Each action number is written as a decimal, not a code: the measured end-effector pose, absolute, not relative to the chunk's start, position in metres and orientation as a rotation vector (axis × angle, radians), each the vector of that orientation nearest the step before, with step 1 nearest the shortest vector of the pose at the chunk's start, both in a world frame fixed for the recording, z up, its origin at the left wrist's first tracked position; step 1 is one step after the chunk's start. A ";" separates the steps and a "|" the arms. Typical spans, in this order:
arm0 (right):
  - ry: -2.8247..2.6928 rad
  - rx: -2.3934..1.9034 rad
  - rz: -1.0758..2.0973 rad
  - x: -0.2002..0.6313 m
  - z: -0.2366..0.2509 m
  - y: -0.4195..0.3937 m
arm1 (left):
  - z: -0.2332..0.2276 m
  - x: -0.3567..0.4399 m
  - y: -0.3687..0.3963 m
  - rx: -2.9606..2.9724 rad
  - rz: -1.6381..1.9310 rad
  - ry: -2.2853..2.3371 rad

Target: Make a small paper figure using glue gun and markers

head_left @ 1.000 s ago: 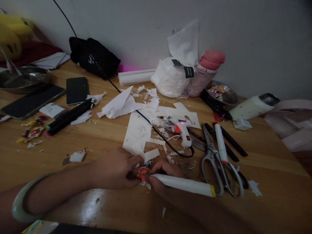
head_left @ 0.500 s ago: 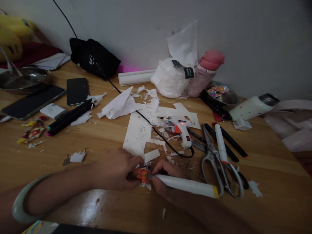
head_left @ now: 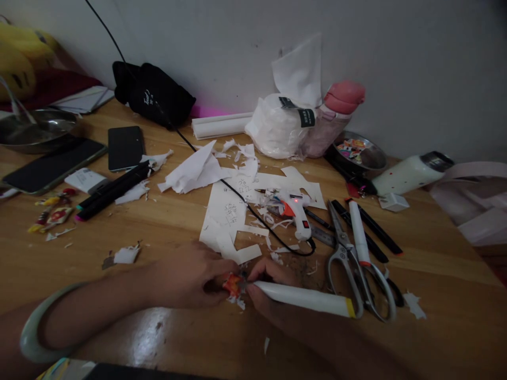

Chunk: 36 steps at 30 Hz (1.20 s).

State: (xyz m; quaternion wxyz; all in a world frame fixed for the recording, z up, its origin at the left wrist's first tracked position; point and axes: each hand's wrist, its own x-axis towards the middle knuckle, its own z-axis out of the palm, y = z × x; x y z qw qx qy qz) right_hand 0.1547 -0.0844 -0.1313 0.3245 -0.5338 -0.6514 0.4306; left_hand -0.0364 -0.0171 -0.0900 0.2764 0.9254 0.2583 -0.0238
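Note:
Between the fingers of my left hand (head_left: 198, 274) is a small orange-and-red coloured paper piece (head_left: 232, 285) with ragged white edges; its exact shape is blurred. My right hand (head_left: 269, 293) is closed around a white marker (head_left: 304, 300) with a yellow band at its rear end. The marker's tip points left at the coloured piece, and whether it touches is too blurred to tell. Just beyond both hands lie cut white paper sheets (head_left: 225, 211) with handwriting. A white glue gun (head_left: 297, 211) with a lit red light rests on them.
To the right lie large scissors (head_left: 344, 258), another white marker (head_left: 359, 232) and black markers (head_left: 376, 229). A black cord (head_left: 253, 211) crosses the papers to the glue gun. Phones (head_left: 55, 163), a metal bowl (head_left: 39, 129) and wrapped sweets (head_left: 55, 211) are at left; bottles (head_left: 412, 174) stand or lie behind.
The small coloured piece has shifted and turned slightly in my left fingers. A paper strip beyond my hands has moved a little. The marker stays nearly in place.

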 end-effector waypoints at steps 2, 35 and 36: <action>-1.713 -1.401 1.142 0.156 -0.132 -0.084 | -0.090 -0.036 -0.017 2.484 -0.073 0.713; -1.399 -1.024 1.761 0.164 -0.104 -0.080 | -0.096 -0.049 -0.028 1.954 0.284 0.555; -1.417 -1.036 1.724 0.164 -0.105 -0.080 | -0.096 -0.049 -0.028 1.945 0.289 0.552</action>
